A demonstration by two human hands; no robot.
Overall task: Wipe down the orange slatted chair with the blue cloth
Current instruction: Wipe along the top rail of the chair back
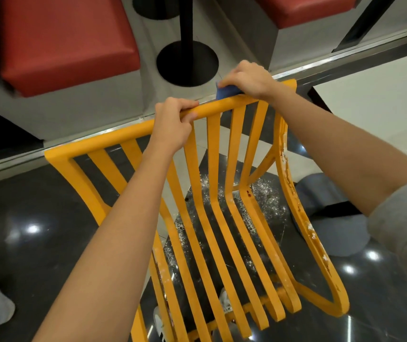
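Orange slats run from the top rail of the chair (212, 193) down and forward into the seat, seen from above and behind. The left hand (172, 122) is wrapped around the top rail near its middle, fingers curled over the far side and thumb on the near side. The right hand (246, 79) sits further along the same rail, close to the right corner, and presses a blue cloth (224, 92) against the rail; only a small folded corner of the cloth shows under the fingers, so how much of it is bunched in the palm is hard to tell. The two hands are near each other but apart.

White powdery specks and reddish-brown smears mark the right side frame of the chair and some of the seat slats. More white crumbs lie scattered on the glossy dark floor (37, 230) beneath the seat. Beyond the rail stand red cushioned seats (66, 40) and a round black pedestal base (187, 62), and a white tabletop (375, 104) lies at the right.
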